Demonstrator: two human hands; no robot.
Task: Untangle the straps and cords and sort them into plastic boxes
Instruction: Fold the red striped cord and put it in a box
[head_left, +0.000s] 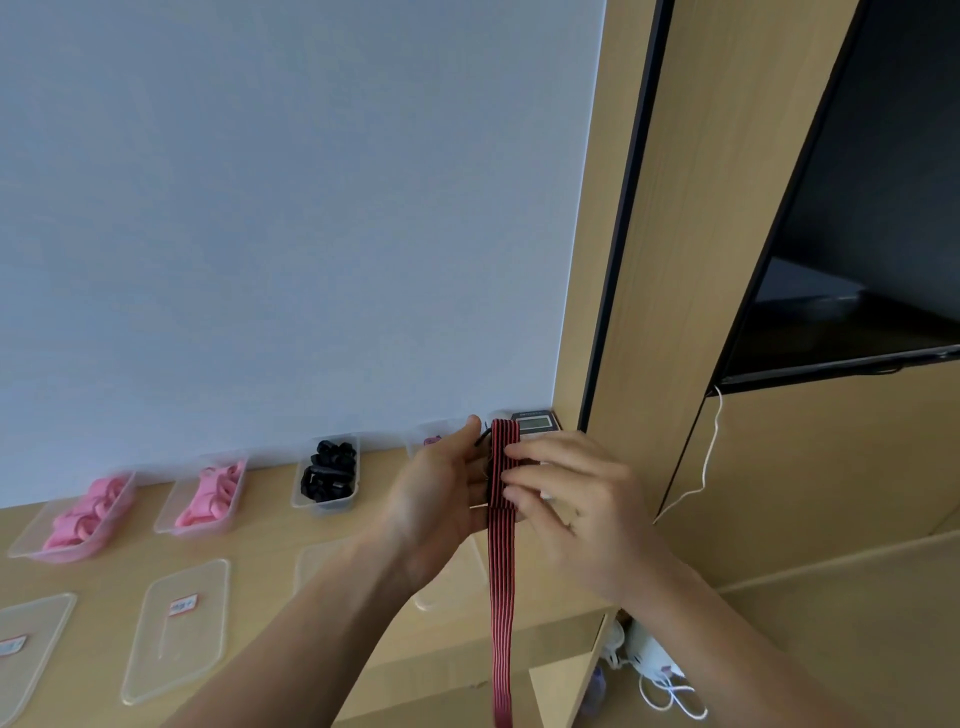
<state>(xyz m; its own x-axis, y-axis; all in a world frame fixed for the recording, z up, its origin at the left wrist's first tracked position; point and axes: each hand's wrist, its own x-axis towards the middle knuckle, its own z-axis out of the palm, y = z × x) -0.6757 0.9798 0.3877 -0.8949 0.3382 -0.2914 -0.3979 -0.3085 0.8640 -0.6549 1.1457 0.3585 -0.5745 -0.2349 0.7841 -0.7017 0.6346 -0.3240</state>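
Right, left hand (441, 486) curls round the looped top of the strap (502, 571) held above the desk (260, 545), right hand (576, 499) pinching it flat with bent fingers (tail hangs free), so feed each wrap snug, no twists.

Boxes (324, 475) behind lids (176, 629) on table (270, 530).

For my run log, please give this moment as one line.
left hand: holds folded striped strap | right hand: pinches strap | strap tail: hangs down | stage: strap not yet boxed
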